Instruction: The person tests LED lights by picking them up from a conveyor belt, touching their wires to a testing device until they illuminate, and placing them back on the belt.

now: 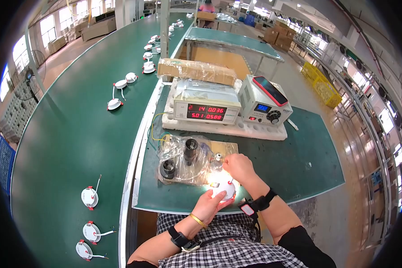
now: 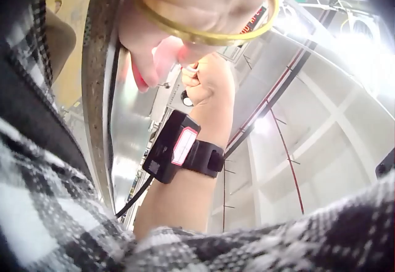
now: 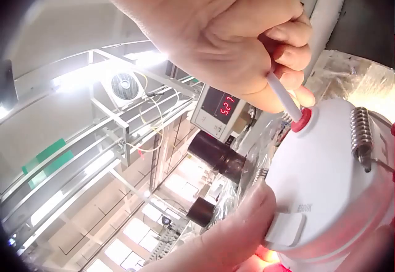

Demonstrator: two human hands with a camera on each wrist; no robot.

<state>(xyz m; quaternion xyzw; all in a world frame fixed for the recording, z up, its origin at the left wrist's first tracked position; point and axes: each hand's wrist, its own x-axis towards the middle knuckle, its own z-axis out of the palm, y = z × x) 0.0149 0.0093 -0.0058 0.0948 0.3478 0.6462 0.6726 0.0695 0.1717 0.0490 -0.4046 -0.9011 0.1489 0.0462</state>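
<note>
A white round downlight (image 1: 228,191) glows brightly over the near edge of the green table. My left hand (image 1: 205,207) grips it by the rim, thumb across its back. In the right wrist view, the back of the downlight (image 3: 327,173) shows a coiled spring clip and a red grommet. A white cable (image 3: 284,96) comes out of that grommet, and my right hand (image 3: 247,43) pinches it with curled fingers. Beyond the hands lies a plastic-wrapped board (image 1: 183,172) bearing two black cylinders (image 1: 190,150). The cable's far end is hidden inside the right hand.
A meter with red digits (image 1: 205,111) and a grey control box (image 1: 260,117) stand on white foam behind the board, with a phone (image 1: 270,90) on the box. On the left, a green conveyor (image 1: 67,147) carries several downlights (image 1: 92,232).
</note>
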